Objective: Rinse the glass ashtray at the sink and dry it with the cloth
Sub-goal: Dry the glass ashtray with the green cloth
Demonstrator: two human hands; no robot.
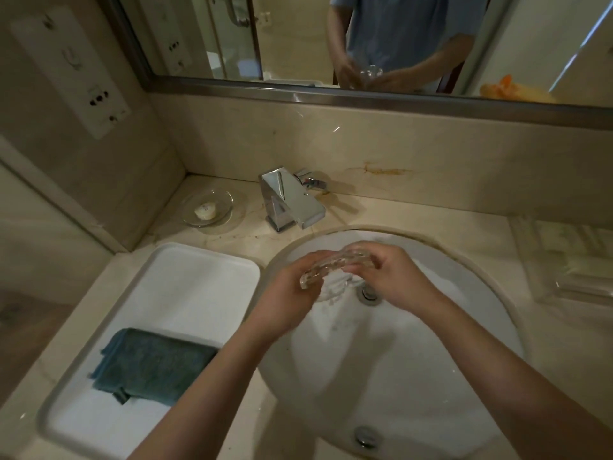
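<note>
Both hands hold the glass ashtray over the white sink, just in front of the chrome faucet. The left hand grips its near, lower edge, and the right hand closes on the far, upper edge, so the piece sits tilted between them above the drain. No clear stream of water shows from the spout; a wet shimmer under the glass may be runoff, but that cannot be told for certain.

The step in hand looks like the rinse, or the shaking-off at its end: the ashtray is over the basin, not yet near the cloth. The blue-grey cloth lies folded on the white tray on the counter, to the left of the sink and well apart from the hands.

The next move likely calls for one hand to keep a firm hold of the wet, slippery glass while the other lets go and reaches left for the cloth. The left hand is nearer to it. Wet glass above a hard basin would chip if it slipped.
</note>
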